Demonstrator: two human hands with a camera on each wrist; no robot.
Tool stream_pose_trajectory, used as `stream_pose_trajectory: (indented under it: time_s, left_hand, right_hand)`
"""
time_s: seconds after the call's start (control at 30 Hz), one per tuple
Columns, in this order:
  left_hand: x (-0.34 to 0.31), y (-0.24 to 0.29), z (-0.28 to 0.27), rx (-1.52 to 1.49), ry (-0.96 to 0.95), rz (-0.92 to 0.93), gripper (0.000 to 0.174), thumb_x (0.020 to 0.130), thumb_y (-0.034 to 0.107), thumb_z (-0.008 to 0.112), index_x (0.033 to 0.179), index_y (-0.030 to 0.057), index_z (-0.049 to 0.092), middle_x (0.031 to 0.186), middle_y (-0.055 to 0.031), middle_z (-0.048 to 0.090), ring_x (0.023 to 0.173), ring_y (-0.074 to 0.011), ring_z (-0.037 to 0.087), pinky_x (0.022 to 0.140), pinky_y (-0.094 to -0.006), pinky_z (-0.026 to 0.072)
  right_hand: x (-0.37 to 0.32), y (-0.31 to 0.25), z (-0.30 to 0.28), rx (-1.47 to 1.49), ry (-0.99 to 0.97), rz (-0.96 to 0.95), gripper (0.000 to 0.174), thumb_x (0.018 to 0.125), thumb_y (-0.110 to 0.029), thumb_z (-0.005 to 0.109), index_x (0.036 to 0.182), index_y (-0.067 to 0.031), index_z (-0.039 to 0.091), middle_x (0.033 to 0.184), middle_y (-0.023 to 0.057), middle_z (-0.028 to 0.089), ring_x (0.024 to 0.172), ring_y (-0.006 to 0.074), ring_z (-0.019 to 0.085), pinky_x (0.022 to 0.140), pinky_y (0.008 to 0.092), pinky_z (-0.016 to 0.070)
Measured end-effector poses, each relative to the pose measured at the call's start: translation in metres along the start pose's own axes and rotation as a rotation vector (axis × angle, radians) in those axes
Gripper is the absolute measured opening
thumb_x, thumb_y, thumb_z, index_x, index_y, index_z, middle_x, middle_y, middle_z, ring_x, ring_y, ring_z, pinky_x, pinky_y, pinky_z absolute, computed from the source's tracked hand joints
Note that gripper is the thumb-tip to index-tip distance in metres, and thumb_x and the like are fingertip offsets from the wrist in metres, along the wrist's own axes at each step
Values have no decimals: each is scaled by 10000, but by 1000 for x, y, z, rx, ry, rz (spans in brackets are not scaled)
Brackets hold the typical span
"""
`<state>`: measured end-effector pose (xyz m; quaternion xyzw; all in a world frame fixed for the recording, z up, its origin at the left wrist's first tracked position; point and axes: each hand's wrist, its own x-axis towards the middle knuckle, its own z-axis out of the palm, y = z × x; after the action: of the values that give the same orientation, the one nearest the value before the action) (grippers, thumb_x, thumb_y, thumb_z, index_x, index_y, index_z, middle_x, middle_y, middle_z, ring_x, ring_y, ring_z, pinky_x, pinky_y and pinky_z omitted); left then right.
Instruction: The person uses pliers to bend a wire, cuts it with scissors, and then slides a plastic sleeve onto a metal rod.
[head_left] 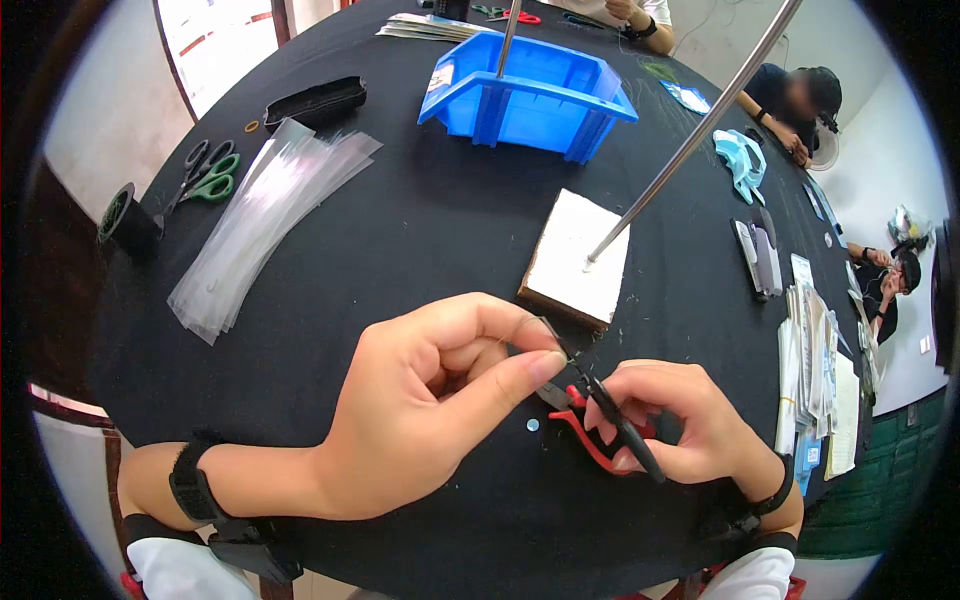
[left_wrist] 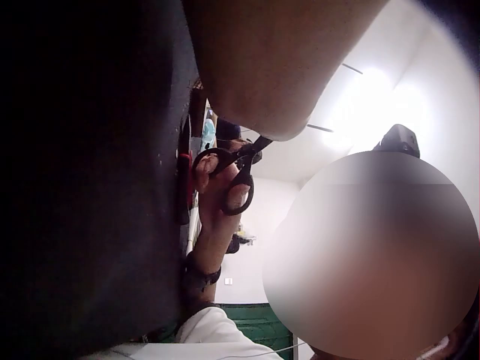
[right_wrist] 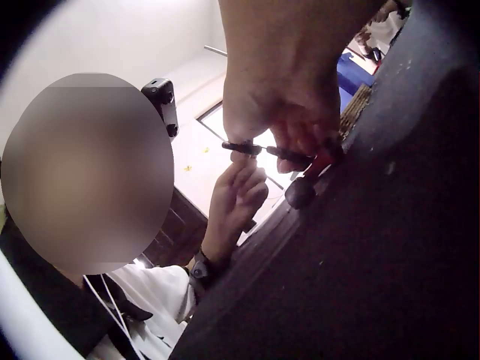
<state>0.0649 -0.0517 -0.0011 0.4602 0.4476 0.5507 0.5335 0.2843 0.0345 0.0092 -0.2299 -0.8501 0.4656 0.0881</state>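
Note:
My left hand (head_left: pixel 540 356) pinches a thin thread (head_left: pixel 549 326) between thumb and forefinger just above the black table (head_left: pixel 420 240). Immediately to its right, my right hand (head_left: pixel 640 430) grips black scissors (head_left: pixel 615 415), whose blades point up-left at the pinched thread. Under the scissors a red-handled tool (head_left: pixel 588 442) lies on the table. The left wrist view shows right-hand fingers through the scissors' black loops (left_wrist: pixel 232 176). In the right wrist view the scissors (right_wrist: pixel 262 150) reach toward the left hand (right_wrist: pixel 236 195).
A white block (head_left: pixel 575 255) with a slanted metal rod stands just behind my hands. Farther back are a blue bin (head_left: pixel 530 90), clear plastic sleeves (head_left: pixel 260 215), green scissors (head_left: pixel 210 180) and a black roll (head_left: pixel 125 215). Card stacks (head_left: pixel 815 370) lie right; other people sit there.

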Motion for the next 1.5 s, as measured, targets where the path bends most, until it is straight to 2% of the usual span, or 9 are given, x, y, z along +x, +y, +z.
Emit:
stream_pose_trajectory:
  time_s: [0.1, 0.2, 0.3, 1.0, 1.4, 1.5]
  left_hand:
    - [0, 1, 0, -23, -8, -38, 135, 872, 43, 583, 979, -31, 552, 631, 40, 522, 517, 18, 378, 452, -159, 251]
    - [0, 0, -1, -21, -13, -57, 137, 872, 50, 585, 978, -31, 554, 624, 37, 521, 509, 14, 379, 444, -163, 250]
    - [0, 1, -1, -38, -10, -72, 139, 871, 52, 587, 978, -32, 557, 624, 36, 523, 505, 11, 380, 441, -163, 251]
    - [0, 0, 0, -44, 26, -90, 111, 875, 65, 590, 940, -23, 573, 603, 39, 518, 488, 11, 367, 425, -167, 238]
    - [-1, -1, 0, -44, 24, -97, 103, 877, 61, 591, 935, -22, 575, 623, 59, 522, 516, 27, 369, 446, -157, 237]
    - [-1, -2, 0, -45, 23, -96, 100, 877, 61, 592, 933, -20, 578, 627, 62, 523, 521, 30, 369, 450, -155, 238]
  right_hand:
    - [2, -4, -3, -27, -35, 34, 293, 668, -185, 748, 877, -31, 613, 723, 18, 582, 559, 93, 487, 504, 212, 375]
    - [0, -1, -1, 3, -37, 14, 310, 710, -205, 729, 939, -30, 617, 656, 32, 478, 531, 130, 431, 469, 260, 328]
    - [1, -2, 0, -16, -39, -4, 303, 712, -206, 736, 928, -33, 614, 647, 33, 466, 530, 138, 436, 466, 265, 327]
    - [2, -6, 1, -100, -59, -21, 305, 740, -237, 722, 940, -37, 609, 647, 45, 476, 553, 175, 465, 484, 294, 350]
    - [2, -5, 3, -108, -57, -7, 291, 742, -280, 721, 821, -39, 579, 625, 43, 452, 533, 176, 450, 467, 297, 327]
    - [2, -7, 2, -119, -55, 15, 210, 731, -211, 706, 760, -38, 592, 681, 25, 544, 557, 124, 459, 488, 238, 353]
